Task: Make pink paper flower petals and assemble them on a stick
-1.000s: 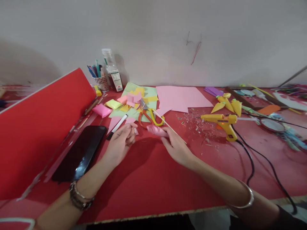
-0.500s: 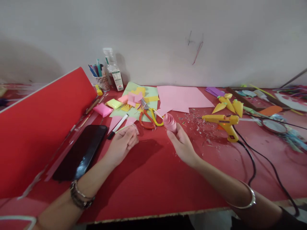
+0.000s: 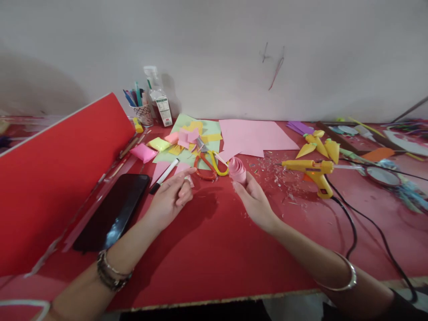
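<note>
My right hand (image 3: 254, 200) is closed round the base of a rolled pink paper flower (image 3: 237, 170), whose spiral layers face up. To its left, my left hand (image 3: 172, 194) hovers over the red table with the index finger stretched out and the other fingers curled. Nothing shows in that hand. Just past it lie a black-and-white marker (image 3: 165, 176) and pieces of pink paper (image 3: 159, 170). Scissors (image 3: 205, 167) with orange and yellow handles rest between and beyond the two hands.
A yellow glue gun (image 3: 309, 168) with black cables lies on the right, near yellow paper cones (image 3: 331, 149). At the left are a phone (image 3: 112, 211) and a slanted red board (image 3: 67, 178). A glass bottle (image 3: 160, 102) and a pen cup (image 3: 143, 115) stand by the wall.
My left index finger has straightened out from fingers that were pinched together. My right hand keeps hold of the paper flower, almost unmoved.
</note>
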Motion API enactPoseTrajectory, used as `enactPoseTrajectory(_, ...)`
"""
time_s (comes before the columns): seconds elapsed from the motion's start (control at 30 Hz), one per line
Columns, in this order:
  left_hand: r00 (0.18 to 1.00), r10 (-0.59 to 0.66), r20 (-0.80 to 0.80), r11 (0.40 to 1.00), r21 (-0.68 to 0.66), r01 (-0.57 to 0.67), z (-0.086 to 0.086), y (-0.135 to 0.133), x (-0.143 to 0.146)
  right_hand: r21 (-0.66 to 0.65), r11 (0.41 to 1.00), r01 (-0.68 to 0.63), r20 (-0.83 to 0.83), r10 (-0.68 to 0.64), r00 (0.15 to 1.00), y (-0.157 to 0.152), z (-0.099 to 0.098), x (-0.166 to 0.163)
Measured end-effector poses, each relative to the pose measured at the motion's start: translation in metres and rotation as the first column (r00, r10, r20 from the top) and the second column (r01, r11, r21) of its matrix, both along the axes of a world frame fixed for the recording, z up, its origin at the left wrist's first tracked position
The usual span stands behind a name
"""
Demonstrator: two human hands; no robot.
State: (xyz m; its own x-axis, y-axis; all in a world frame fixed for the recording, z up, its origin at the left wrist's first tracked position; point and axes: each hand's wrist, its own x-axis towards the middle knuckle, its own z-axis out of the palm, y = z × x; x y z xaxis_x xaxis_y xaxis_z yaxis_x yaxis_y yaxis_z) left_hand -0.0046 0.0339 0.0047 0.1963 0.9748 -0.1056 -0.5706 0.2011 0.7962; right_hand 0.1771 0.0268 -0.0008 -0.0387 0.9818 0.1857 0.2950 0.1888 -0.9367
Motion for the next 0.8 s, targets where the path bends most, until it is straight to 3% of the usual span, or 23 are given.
enactPoseTrajectory(0.1, 0.999, -0.046, -0.01, 0.999, -0.004, 0.046, 0.0005, 0.0011, -0.0018, -0.014, 1.0, -0.01, 0.047, 0.011, 0.999, -0.0003, -0.0004, 0.0004)
enactPoseTrajectory(0.33, 0.994, 0.11, 0.018, 0.993, -0.039, -0.109, 0.0007, 0.0028, 0.0024, -0.012, 0.999, -0.049, 0.117, 0.05, 0.992, -0.0002, -0.0022, 0.0012)
enactPoseTrajectory(0.47, 0.996, 0.067, -0.055, 0.998, -0.002, -0.067, -0.0003, 0.0003, 0.0018, -0.019, 0.996, -0.09, 0.18, 0.092, 0.979, -0.0005, -0.0005, 0.0013)
enactPoseTrajectory(0.6, 0.999, 0.038, -0.012, 0.997, 0.062, -0.037, 0.0005, -0.0011, -0.0019, -0.023, 0.994, -0.11, 0.196, 0.113, 0.974, -0.0002, 0.0009, 0.001)
enactPoseTrajectory(0.8, 0.998, 0.029, 0.049, 0.991, -0.13, -0.023, 0.0074, 0.001, -0.0039, -0.006, 0.995, -0.1, 0.239, 0.098, 0.966, 0.0004, 0.0, 0.0016)
